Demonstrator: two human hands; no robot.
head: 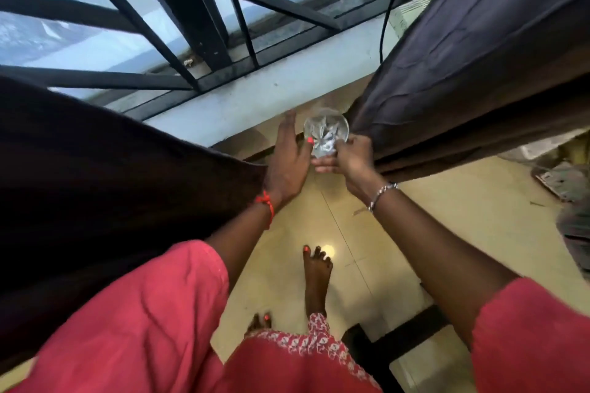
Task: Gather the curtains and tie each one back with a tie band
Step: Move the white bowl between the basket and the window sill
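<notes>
Two dark curtains. The left curtain hangs spread, cut off by the frame. The right curtain is bunched, its long folds running from upper right down to just below the window sill. One cut-glass disc faces up there. The right hand grasps it with curled fingers. The left hand has its fingers released and its thumb touching the disc. I cannot tell whether a band is attached.

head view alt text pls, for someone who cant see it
Seen from above, the right hand grips a clear round object beside the grey right curtain, and the open left hand touches it. A barred window lies ahead; a dark curtain hangs left.
</notes>
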